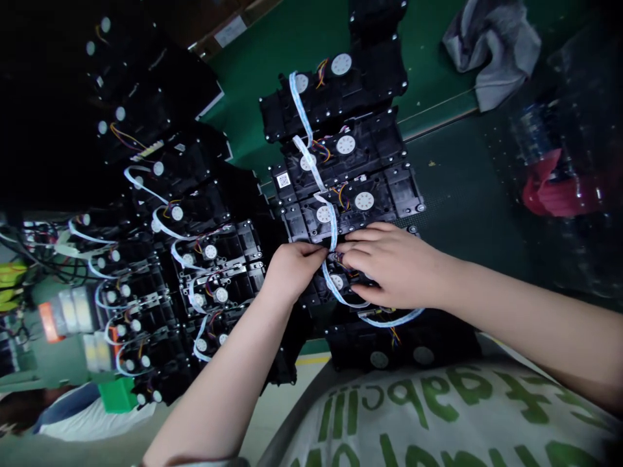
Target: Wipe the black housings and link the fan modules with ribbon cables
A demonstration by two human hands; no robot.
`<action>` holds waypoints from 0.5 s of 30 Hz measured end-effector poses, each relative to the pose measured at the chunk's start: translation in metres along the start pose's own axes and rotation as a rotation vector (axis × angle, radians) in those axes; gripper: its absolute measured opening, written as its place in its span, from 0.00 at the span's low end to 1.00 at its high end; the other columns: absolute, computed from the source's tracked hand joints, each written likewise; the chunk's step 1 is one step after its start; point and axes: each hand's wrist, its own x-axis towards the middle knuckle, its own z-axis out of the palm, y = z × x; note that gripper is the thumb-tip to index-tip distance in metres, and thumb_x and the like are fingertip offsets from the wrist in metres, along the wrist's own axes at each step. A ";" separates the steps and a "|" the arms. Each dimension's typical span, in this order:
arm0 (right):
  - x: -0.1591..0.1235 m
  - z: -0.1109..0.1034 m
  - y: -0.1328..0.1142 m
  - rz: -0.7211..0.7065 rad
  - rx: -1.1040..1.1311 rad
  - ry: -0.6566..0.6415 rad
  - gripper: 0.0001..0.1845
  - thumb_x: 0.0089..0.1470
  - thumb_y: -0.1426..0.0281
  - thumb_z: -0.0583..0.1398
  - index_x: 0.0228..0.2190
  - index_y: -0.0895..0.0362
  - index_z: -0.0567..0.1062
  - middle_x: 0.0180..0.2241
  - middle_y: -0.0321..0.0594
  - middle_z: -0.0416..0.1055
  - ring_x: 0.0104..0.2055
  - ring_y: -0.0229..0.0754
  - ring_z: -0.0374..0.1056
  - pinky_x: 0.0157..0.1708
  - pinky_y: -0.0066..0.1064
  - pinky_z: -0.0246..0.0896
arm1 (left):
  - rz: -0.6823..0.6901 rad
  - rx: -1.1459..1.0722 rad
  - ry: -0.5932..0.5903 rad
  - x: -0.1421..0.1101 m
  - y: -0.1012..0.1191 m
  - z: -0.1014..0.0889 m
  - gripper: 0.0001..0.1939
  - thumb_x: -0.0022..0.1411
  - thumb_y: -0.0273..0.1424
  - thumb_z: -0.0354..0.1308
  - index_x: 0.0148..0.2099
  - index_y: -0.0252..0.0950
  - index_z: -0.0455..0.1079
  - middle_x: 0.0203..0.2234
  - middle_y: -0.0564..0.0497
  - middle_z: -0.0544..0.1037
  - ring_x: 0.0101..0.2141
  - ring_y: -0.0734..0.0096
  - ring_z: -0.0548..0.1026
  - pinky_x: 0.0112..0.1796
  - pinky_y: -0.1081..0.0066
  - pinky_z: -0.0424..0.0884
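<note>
Pinching a flat ribbon cable (331,227) just off centre toward 3 o'clock, my left hand (292,272) has fingers (316,254) closed on it; my right hand (394,266) curls over beside it, grip hidden, apparently holding the loop against black wired modules (399,188) on the green bench (438,155).

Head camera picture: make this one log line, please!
left hand: at white ribbon cable | right hand: fingers on cable | below: black modules with white discs
</note>
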 end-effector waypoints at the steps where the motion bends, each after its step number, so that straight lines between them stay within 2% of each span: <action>1: 0.000 -0.001 0.001 -0.021 -0.017 -0.013 0.13 0.47 0.63 0.54 0.33 0.58 0.68 0.43 0.42 0.68 0.45 0.46 0.61 0.44 0.39 0.52 | -0.005 -0.028 0.001 0.000 -0.002 0.001 0.12 0.49 0.38 0.56 0.33 0.37 0.75 0.25 0.54 0.77 0.28 0.72 0.72 0.30 0.74 0.63; 6: 0.005 -0.002 0.001 -0.081 -0.063 -0.055 0.13 0.47 0.63 0.54 0.32 0.58 0.68 0.42 0.43 0.69 0.44 0.45 0.61 0.43 0.38 0.53 | -0.027 -0.160 -0.026 0.000 -0.007 0.004 0.12 0.48 0.34 0.55 0.34 0.37 0.74 0.26 0.54 0.77 0.31 0.71 0.73 0.33 0.74 0.64; 15: 0.013 0.000 0.000 -0.108 -0.054 -0.095 0.15 0.47 0.61 0.54 0.31 0.59 0.69 0.36 0.44 0.69 0.40 0.45 0.62 0.41 0.37 0.54 | -0.184 -0.288 -0.096 0.003 -0.001 0.003 0.08 0.40 0.30 0.55 0.24 0.32 0.71 0.18 0.53 0.72 0.22 0.72 0.69 0.25 0.74 0.63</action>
